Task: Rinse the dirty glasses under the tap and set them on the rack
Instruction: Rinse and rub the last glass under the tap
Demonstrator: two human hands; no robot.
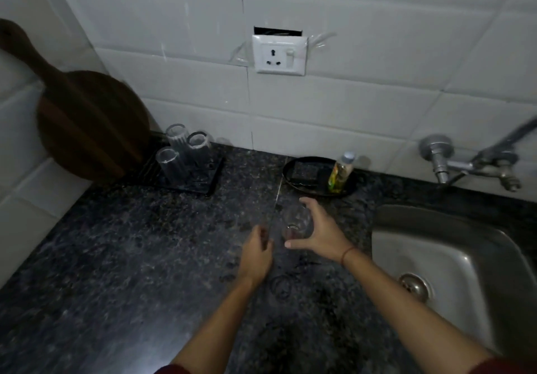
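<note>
Right hand (316,229) around clear, round glass (296,222) on speckled granite counter (145,243)

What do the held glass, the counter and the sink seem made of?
The glass: clear glass or plastic, see-through. The counter: dark speckled stone, probably polished granite, faintly glossy. The sink: brushed steel, likely, dull grey sheen.

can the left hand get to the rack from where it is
Probably yes: only bare counter lies between the left hand and the rack, though three glasses already stand on it.
</note>
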